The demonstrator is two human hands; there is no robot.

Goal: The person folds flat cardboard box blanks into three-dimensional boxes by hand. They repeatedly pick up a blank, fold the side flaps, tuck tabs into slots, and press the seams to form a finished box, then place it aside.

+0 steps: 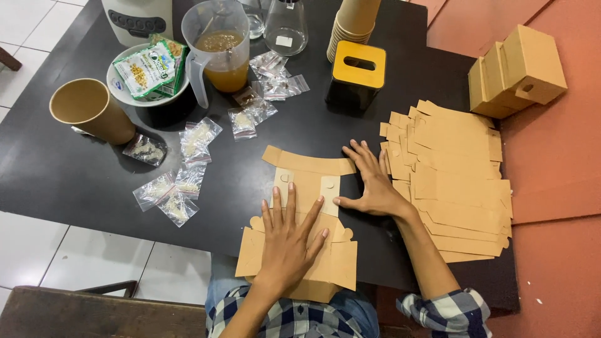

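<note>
A flat brown cardboard box blank (308, 181) lies unfolded at the near edge of the black table (75, 181). My left hand (288, 241) presses flat on its lower half, fingers spread. My right hand (372, 181) rests flat at the blank's right edge, thumb touching the cardboard, fingers spread on the table. Neither hand grips anything. Just right of my right hand lies a fanned stack of more flat blanks (460, 181).
Folded cardboard boxes (516, 72) sit at the far right. A black-and-yellow tissue box (357, 78), stacked paper cups (354, 25), a pitcher of amber liquid (219, 53), a bowl of packets (147, 75), a single paper cup (91, 109) and several small plastic bags (188, 163) fill the table's back and left.
</note>
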